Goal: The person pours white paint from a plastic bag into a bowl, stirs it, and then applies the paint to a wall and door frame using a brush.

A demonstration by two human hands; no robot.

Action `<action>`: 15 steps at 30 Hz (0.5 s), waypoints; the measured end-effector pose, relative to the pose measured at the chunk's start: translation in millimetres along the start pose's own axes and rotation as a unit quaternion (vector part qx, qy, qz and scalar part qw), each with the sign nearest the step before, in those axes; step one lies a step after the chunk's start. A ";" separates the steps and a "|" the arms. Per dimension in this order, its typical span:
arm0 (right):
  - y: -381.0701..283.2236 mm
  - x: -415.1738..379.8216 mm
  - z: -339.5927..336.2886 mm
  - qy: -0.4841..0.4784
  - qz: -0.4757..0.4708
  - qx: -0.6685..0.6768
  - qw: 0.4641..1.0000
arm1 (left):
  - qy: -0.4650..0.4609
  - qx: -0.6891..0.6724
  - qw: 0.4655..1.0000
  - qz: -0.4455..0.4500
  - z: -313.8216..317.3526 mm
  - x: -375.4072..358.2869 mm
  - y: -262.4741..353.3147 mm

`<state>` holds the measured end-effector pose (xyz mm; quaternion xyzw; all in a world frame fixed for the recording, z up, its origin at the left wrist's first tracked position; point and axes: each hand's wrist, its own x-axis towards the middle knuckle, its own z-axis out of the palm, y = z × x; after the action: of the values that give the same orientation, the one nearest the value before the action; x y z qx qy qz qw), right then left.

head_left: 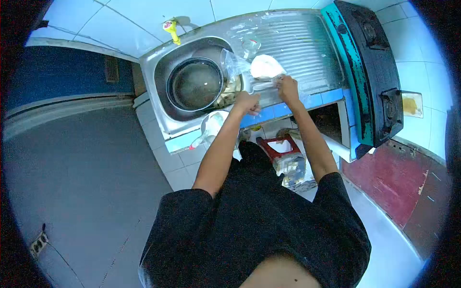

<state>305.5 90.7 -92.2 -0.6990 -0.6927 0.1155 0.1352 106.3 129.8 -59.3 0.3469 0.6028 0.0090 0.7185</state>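
Note:
A clear plastic bag with a white mass in it (266,66) lies on the metal counter just right of the sink. My right hand (288,90) pinches the near edge of this bag. Closed fingers of my left hand (247,102) are at the other end of a shiny strip of the clear film, which stretches between both hands. Left of my left hand, pale cut chunks (228,94) sit in the sink beside a large dark round pan (196,82) holding cloudy liquid. Another crumpled clear plastic bag (232,65) rests over the chunks.
A yellow tap (172,31) is at the sink's back wall. Behind the white bag stands a clear glass (250,46). A black and teal gas stove (370,72) is at the right. White plastic (214,123) lies at the front edge; a red stool (280,146) stands below.

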 end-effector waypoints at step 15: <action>-6.7 -27.3 8.8 0.121 0.002 0.053 0.991 | 0.198 0.591 0.636 0.455 12.8 70.8 66.8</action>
<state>295.8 63.6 -98.9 -0.7012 -0.6626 0.0672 0.2545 163.9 204.7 -85.7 0.9178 0.3729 0.0451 0.1285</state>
